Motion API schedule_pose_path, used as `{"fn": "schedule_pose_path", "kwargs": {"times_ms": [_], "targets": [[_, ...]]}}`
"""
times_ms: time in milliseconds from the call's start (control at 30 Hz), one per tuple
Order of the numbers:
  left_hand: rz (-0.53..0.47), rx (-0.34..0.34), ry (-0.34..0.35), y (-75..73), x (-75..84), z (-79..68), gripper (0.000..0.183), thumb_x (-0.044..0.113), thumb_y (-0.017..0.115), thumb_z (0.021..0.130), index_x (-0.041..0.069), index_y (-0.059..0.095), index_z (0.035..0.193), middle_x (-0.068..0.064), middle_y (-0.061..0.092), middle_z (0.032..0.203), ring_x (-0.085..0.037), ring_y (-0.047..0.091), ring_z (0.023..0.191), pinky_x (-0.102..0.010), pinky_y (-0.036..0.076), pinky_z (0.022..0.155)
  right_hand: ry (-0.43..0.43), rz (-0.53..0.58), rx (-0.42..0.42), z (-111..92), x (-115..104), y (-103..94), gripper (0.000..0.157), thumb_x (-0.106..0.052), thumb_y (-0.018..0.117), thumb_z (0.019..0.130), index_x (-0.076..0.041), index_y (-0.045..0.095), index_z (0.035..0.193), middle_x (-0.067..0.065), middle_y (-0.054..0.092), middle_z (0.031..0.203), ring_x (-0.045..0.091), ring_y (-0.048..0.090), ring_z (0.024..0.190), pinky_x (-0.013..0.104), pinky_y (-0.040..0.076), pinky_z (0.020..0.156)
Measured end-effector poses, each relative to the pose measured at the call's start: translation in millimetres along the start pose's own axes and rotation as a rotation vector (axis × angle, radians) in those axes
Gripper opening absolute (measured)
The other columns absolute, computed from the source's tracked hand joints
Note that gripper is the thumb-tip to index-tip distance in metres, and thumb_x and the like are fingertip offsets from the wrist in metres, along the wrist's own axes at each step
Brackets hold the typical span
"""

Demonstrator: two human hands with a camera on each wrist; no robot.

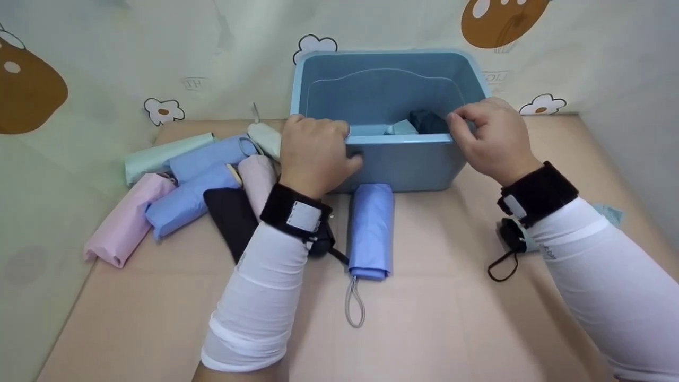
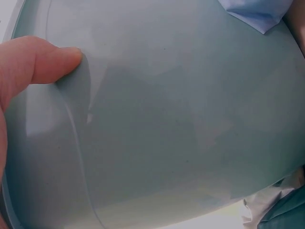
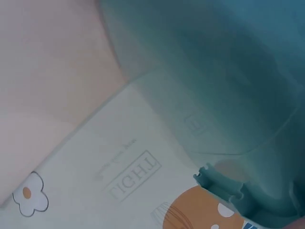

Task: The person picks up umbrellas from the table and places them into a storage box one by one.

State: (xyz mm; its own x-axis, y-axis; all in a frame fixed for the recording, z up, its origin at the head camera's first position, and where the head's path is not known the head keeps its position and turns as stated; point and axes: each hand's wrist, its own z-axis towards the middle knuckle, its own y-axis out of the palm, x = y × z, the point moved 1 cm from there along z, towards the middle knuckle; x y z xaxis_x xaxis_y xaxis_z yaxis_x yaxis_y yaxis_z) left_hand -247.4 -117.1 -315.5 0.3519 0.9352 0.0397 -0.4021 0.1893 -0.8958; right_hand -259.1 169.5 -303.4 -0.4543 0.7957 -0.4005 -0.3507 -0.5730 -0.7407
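Observation:
A blue-grey plastic storage bin (image 1: 403, 164) stands at the back of the table. My left hand (image 1: 315, 154) grips its front rim near the left corner; in the left wrist view the thumb (image 2: 57, 64) lies against the bin's wall (image 2: 157, 124). My right hand (image 1: 496, 135) holds the rim at the front right corner, its far fingers hidden. The right wrist view shows the bin's outer side (image 3: 214, 81) and a moulded lug (image 3: 228, 188) under the rim. Inside lie a dark bundle (image 1: 428, 122) and a light teal one (image 1: 401, 128), partly hidden.
A folded blue umbrella (image 1: 371, 233) lies in front of the bin. Several folded umbrellas, including a pink one (image 1: 130, 220), a mint one (image 1: 164, 154) and a black one (image 1: 228, 217), are heaped at left. Another with a black handle (image 1: 512, 235) sits under the right forearm.

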Motion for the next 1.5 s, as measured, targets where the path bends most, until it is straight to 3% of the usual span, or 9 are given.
{"fn": "schedule_pose_path", "kwargs": {"times_ms": [133, 267, 467, 667, 800, 900, 1033, 1233, 1500], "targets": [[-0.001, 0.007, 0.002, 0.6, -0.6, -0.3, 0.044, 0.050, 0.075, 0.081, 0.016, 0.051, 0.066, -0.002, 0.061, 0.064, -0.029, 0.063, 0.065, -0.048, 0.048, 0.079, -0.087, 0.038, 0.062, -10, 8, 2.3, 0.029, -0.018, 0.058, 0.103, 0.001, 0.079, 0.096, 0.016, 0.079, 0.095, 0.031, 0.065, 0.101, 0.040, 0.045, 0.093], [0.004, 0.001, -0.001, 0.1, -1.0, -0.5, 0.045, 0.051, 0.076, 0.081, 0.016, 0.051, 0.067, -0.003, 0.063, 0.065, -0.030, 0.064, 0.066, -0.048, 0.048, 0.079, -0.105, 0.093, 0.088, -18, 17, 4.7, 0.030, -0.015, 0.055, 0.103, 0.006, 0.075, 0.112, 0.020, 0.076, 0.122, 0.038, 0.061, 0.129, 0.049, 0.035, 0.120], [0.010, -0.016, -0.002, -0.1, -0.4, 0.4, 0.045, 0.052, 0.074, 0.083, 0.016, 0.052, 0.068, -0.002, 0.063, 0.067, -0.029, 0.064, 0.068, -0.048, 0.048, 0.080, -0.019, 0.155, 0.038, -38, 29, -4.2, 0.038, -0.016, 0.057, 0.104, 0.005, 0.067, 0.134, 0.023, 0.059, 0.149, 0.043, 0.040, 0.151, 0.059, 0.024, 0.126], [0.002, -0.011, -0.002, -0.2, 0.3, 0.6, 0.044, 0.052, 0.074, 0.083, 0.016, 0.053, 0.068, -0.003, 0.064, 0.067, -0.029, 0.065, 0.069, -0.048, 0.048, 0.081, 0.055, 0.166, -0.091, -56, 32, -22.1, 0.057, -0.022, 0.062, 0.105, -0.005, 0.046, 0.158, 0.013, 0.035, 0.170, 0.036, 0.031, 0.159, 0.060, 0.027, 0.126], [0.005, -0.008, -0.001, -0.6, 0.1, 0.5, 0.043, 0.050, 0.074, 0.082, 0.015, 0.054, 0.069, -0.003, 0.064, 0.068, -0.029, 0.065, 0.069, -0.048, 0.048, 0.081, 0.141, 0.157, -0.202, -67, 37, -31.6, 0.071, -0.030, 0.060, 0.107, -0.015, 0.027, 0.167, 0.011, 0.032, 0.172, 0.037, 0.033, 0.158, 0.063, 0.028, 0.124], [0.007, -0.014, -0.002, -0.7, 0.0, 0.0, 0.042, 0.050, 0.074, 0.083, 0.015, 0.054, 0.069, -0.003, 0.064, 0.067, -0.029, 0.065, 0.069, -0.048, 0.048, 0.080, 0.209, 0.112, -0.324, -77, 44, -33.7, 0.071, -0.038, 0.057, 0.108, -0.010, 0.029, 0.166, 0.018, 0.038, 0.168, 0.044, 0.038, 0.154, 0.066, 0.030, 0.121], [-0.001, -0.012, 0.001, -0.6, 0.4, -0.3, 0.042, 0.049, 0.073, 0.083, 0.016, 0.053, 0.069, -0.003, 0.062, 0.066, -0.029, 0.064, 0.069, -0.048, 0.048, 0.080, 0.217, 0.024, -0.473, -92, 57, -31.1, 0.066, -0.040, 0.054, 0.109, 0.006, 0.044, 0.155, 0.032, 0.041, 0.161, 0.053, 0.037, 0.151, 0.070, 0.030, 0.119], [0.000, 0.003, 0.002, 0.2, -0.9, -1.1, 0.043, 0.048, 0.074, 0.081, 0.016, 0.049, 0.066, -0.002, 0.059, 0.063, -0.029, 0.064, 0.066, -0.048, 0.047, 0.078, 0.251, -0.059, -0.651, -108, 69, -26.2, 0.073, -0.049, 0.052, 0.108, 0.004, 0.041, 0.157, 0.032, 0.030, 0.167, 0.055, 0.026, 0.154, 0.071, 0.025, 0.121], [0.002, 0.000, -0.001, 0.2, -0.1, -0.5, 0.041, 0.047, 0.073, 0.081, 0.015, 0.051, 0.067, -0.003, 0.059, 0.063, -0.029, 0.062, 0.066, -0.048, 0.047, 0.077, 0.202, -0.133, -0.766, -120, 72, -25.5, 0.074, -0.046, 0.055, 0.107, 0.008, 0.041, 0.156, 0.037, 0.031, 0.164, 0.059, 0.026, 0.153, 0.071, 0.026, 0.120]]}}
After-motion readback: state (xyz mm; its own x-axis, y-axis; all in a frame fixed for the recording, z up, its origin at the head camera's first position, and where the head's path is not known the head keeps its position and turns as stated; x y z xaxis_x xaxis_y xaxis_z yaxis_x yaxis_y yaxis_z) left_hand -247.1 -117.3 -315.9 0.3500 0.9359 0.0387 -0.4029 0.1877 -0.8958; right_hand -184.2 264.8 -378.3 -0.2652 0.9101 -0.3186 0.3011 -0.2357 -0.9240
